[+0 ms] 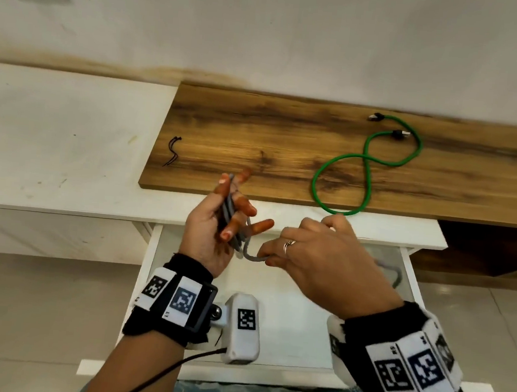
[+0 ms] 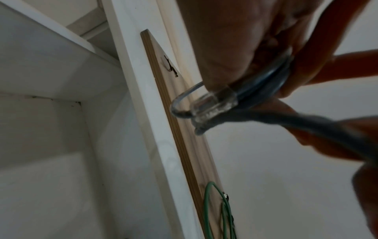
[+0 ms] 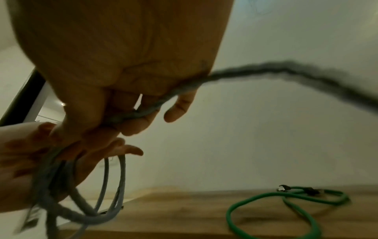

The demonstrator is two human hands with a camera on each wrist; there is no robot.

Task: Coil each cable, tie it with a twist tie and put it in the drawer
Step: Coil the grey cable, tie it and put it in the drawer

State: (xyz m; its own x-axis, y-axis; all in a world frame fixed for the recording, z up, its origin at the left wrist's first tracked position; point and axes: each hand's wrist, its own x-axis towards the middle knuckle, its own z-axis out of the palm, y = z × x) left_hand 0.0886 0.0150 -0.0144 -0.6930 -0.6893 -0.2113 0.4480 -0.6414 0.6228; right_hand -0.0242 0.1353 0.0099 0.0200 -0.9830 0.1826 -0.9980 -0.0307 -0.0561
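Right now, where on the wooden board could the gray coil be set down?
Bare wooden board lies between the black twist tie and the green cable. The board's right part is crowded by that cable's loops, which overhang its front edge.

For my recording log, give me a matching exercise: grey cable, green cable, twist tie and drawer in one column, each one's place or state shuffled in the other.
Things:
1. grey cable
2. green cable
3. twist tie
4. drawer

Places or states:
A. pulled open below the hands
B. loose figure-eight on the wooden board
C. loops in the left hand, a strand pinched by the right hand
D. alone near the board's left end

Pairs: 1-C, 2-B, 3-D, 4-A
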